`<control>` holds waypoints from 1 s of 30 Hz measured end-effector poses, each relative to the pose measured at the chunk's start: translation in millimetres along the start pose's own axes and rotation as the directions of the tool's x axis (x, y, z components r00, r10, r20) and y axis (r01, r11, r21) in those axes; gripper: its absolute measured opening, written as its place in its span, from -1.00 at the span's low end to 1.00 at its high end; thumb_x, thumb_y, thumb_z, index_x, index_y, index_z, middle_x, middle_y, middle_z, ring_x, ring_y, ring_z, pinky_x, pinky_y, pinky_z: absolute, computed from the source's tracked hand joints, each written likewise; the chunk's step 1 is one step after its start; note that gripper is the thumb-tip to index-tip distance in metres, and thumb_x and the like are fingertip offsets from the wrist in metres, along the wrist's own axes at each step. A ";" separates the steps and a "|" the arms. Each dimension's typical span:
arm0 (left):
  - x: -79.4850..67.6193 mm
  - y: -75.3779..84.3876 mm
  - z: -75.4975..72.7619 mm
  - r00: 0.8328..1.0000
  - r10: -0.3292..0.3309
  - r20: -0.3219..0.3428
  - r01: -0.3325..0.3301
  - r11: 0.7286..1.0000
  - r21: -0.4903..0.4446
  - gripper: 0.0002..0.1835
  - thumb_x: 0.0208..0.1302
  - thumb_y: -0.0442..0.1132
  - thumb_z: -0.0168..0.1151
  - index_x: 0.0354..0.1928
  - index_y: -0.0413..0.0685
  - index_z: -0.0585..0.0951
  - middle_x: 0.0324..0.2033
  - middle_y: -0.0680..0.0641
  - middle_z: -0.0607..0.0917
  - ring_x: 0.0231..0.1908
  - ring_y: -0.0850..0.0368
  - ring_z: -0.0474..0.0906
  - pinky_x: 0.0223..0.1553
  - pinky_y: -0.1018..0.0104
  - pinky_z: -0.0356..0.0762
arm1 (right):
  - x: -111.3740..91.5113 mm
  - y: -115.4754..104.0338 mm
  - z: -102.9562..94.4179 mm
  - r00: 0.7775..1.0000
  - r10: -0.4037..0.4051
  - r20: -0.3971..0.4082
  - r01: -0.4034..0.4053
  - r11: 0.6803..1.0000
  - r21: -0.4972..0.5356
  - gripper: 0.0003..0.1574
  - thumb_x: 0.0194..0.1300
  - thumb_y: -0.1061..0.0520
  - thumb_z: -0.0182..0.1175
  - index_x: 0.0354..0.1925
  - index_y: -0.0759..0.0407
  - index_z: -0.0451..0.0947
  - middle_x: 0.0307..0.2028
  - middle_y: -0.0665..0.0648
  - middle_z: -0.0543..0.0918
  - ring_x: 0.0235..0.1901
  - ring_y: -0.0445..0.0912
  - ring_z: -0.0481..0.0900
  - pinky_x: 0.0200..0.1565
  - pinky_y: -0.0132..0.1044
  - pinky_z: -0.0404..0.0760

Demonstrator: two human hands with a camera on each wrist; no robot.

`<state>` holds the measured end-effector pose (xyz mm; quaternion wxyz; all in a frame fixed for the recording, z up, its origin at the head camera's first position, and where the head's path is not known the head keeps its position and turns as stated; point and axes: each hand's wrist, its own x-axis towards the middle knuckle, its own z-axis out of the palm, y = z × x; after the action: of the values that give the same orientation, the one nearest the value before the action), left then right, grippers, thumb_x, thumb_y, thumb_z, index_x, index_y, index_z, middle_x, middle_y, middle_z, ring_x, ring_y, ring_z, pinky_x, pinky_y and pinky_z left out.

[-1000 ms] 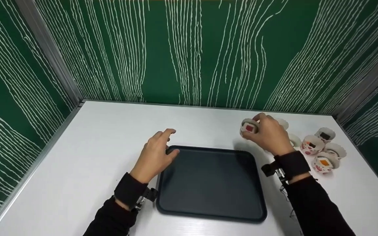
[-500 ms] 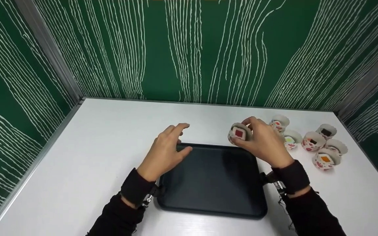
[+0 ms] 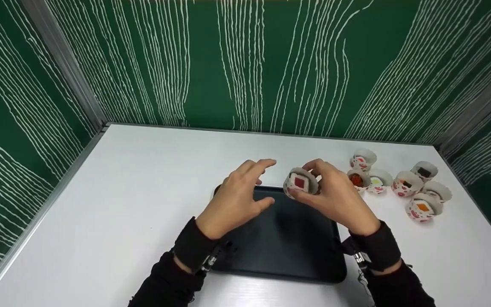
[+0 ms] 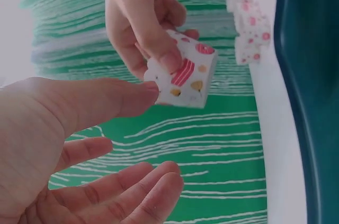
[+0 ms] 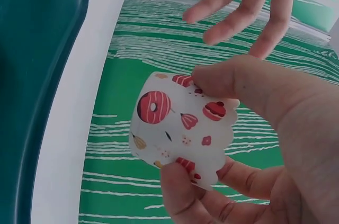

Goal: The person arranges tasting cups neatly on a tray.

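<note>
My right hand pinches a paper cupcake cup between thumb and fingers, above the far edge of the dark tray. White with a scalloped rim, the cup is printed with red doughnuts and cakes. Inside it sits a white piece with a red square centre, which looks like a sushi roll. My left hand is held over the tray's left part with fingers spread and nothing in them. In the head view a gap separates it from the cup; in the left wrist view its thumb tip overlaps the cup's edge.
Several more filled paper cups stand at the right on the white table, among them one with an orange-centred piece and one with a red filling. Green walls with white wavy lines enclose the table.
My right hand has carried the cup leftward and nearer, from the table to over the tray's far edge. My left hand has moved rightward towards it. More cups at the right are uncovered.
</note>
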<state>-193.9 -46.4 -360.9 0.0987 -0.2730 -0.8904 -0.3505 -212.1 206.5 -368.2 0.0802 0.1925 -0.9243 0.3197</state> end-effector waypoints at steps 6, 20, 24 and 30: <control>1.8 2.0 4.8 1.000 -0.007 0.020 0.007 1.000 -0.013 -0.19 0.26 -0.25 0.60 0.52 -0.02 0.45 0.16 -0.17 0.65 0.02 -0.04 0.75 0.04 0.07 0.72 | -5.1 -5.5 4.6 1.000 0.017 0.020 -0.018 0.998 0.060 -0.40 0.33 -0.14 0.53 0.15 0.14 0.60 -0.17 0.11 0.69 -0.43 -0.17 0.58 -0.32 -0.32 0.55; -0.9 3.7 8.5 0.999 0.022 0.036 -0.021 0.999 -0.026 -0.21 0.25 -0.22 0.61 0.50 -0.04 0.48 0.13 -0.17 0.67 -0.01 -0.02 0.75 0.04 0.14 0.72 | -9.3 -15.3 11.6 0.998 -0.011 0.056 0.004 0.993 0.122 -0.39 0.30 -0.11 0.56 0.14 0.11 0.57 -0.17 0.06 0.69 -0.43 -0.18 0.63 -0.30 -0.34 0.59; -1.7 3.8 11.0 0.998 0.049 0.030 -0.049 0.999 -0.011 -0.23 0.26 -0.22 0.60 0.48 -0.08 0.49 0.11 -0.18 0.68 -0.02 -0.01 0.77 0.04 0.18 0.73 | -10.3 -18.0 12.4 0.996 -0.014 0.083 0.001 0.989 0.150 -0.40 0.31 -0.10 0.55 0.15 0.11 0.56 -0.12 0.07 0.69 -0.38 -0.19 0.67 -0.25 -0.34 0.63; -0.1 5.2 13.9 0.998 0.058 0.027 -0.057 0.998 -0.005 -0.28 0.27 -0.25 0.59 0.44 -0.11 0.52 0.11 -0.18 0.69 -0.03 0.02 0.76 0.04 0.21 0.73 | -12.8 -19.1 8.3 0.994 -0.003 0.114 -0.017 0.984 0.178 -0.38 0.32 -0.12 0.54 0.17 0.13 0.56 -0.15 0.09 0.72 -0.37 -0.19 0.69 -0.26 -0.34 0.63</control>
<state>-190.7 -33.8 -368.2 0.0962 -0.3034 -0.8828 -0.3456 -192.9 191.5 -367.6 0.0088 0.2136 -0.8955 0.3903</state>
